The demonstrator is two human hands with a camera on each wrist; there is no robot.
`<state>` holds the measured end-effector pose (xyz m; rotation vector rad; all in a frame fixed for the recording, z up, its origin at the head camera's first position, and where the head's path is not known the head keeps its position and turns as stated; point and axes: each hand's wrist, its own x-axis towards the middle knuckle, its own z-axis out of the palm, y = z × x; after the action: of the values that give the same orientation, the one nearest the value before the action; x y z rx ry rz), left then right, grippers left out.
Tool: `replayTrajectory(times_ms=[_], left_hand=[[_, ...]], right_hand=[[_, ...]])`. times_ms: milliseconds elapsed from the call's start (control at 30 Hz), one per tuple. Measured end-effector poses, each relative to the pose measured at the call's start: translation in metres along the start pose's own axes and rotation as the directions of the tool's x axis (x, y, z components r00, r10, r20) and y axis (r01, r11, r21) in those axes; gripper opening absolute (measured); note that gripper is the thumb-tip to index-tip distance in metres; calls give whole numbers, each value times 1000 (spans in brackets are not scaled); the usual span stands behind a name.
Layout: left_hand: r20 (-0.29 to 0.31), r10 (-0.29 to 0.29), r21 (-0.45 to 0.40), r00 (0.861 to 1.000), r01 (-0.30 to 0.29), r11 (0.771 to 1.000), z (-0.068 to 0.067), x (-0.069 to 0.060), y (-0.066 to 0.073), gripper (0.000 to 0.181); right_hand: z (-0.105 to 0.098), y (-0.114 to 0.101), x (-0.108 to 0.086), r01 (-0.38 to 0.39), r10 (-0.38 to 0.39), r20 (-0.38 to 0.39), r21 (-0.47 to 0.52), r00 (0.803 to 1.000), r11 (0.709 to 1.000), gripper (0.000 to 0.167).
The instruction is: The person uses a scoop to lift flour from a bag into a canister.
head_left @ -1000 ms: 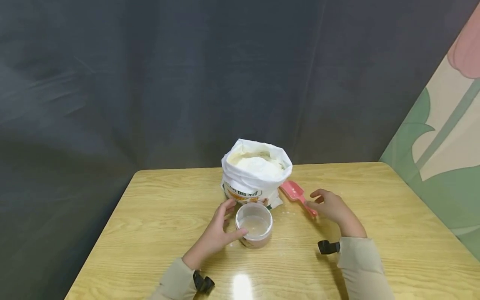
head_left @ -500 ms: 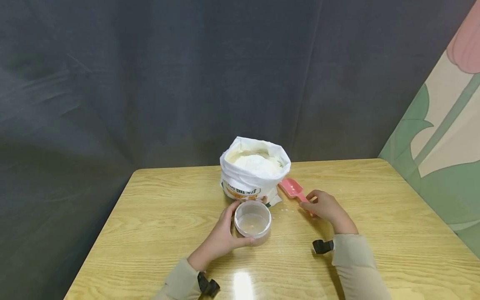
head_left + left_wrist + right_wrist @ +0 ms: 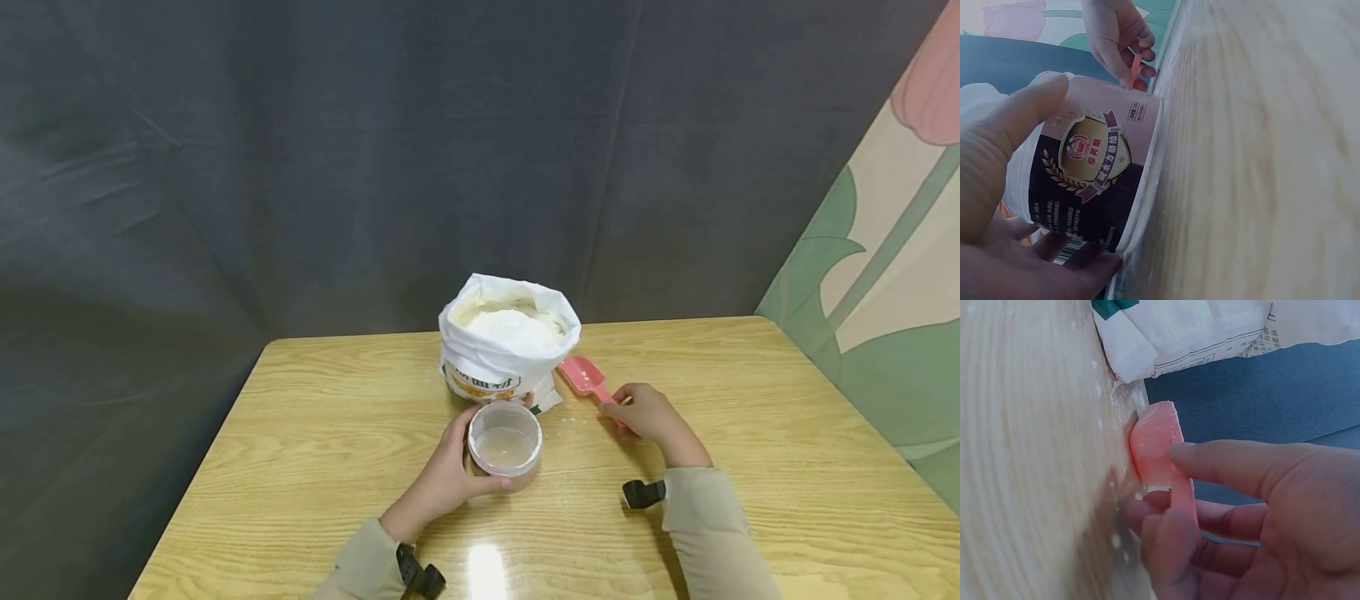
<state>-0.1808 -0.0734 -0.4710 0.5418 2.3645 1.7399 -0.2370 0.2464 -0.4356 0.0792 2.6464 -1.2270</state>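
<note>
A clear plastic tub (image 3: 507, 442) stands upright on the table in front of the flour bag. My left hand (image 3: 447, 468) grips it from the left, thumb on the near side and fingers round the far side. In the left wrist view the tub's label (image 3: 1088, 150) is pink and dark with a gold emblem. To the right lies a pink scoop (image 3: 584, 377), its bowl beside the bag. My right hand (image 3: 651, 418) pinches the scoop's handle between thumb and curled fingers. The right wrist view shows the scoop (image 3: 1157, 440) low over or on the tabletop; I cannot tell which.
An open white bag of flour (image 3: 498, 367), its top rolled down, stands behind the tub. White specks of flour (image 3: 573, 421) dot the wooden table (image 3: 337, 417) near the scoop. A dark curtain (image 3: 375, 167) hangs behind, and a flower-patterned panel (image 3: 892, 292) is at right.
My left hand has closed round the tub. My right hand has moved left and down onto the scoop's handle and now pinches it. Bag and scoop stay in place.
</note>
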Motion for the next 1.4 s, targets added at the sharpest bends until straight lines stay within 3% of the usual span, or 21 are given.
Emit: replayTrajectory(times_ms=[533,833,967,1133,1400], left_hand=[[-15,-14,44,1000,15,999,3,2,-8,111],[-23,-3,25,1000,3,1000,4,2,-9,110],[-23,4,15,1000,-4,1000,4,2,-10,109],[-27,27,5,999,-27,1000,4,2,-11,108],[-27,28,12,999,-27,1000,4,3,-13,107]], right_hand=[[-3,2,2,23,-23,-2,106,1000,994,27],[-6,7,6,-27,32,-24,193,999,981,44],[-8,9,7,-64,77,-48,229,996,971,44],[-11,9,7,-72,97,-58,335,994,939,39],[-19,9,3,-24,64,-70,467,995,884,33]])
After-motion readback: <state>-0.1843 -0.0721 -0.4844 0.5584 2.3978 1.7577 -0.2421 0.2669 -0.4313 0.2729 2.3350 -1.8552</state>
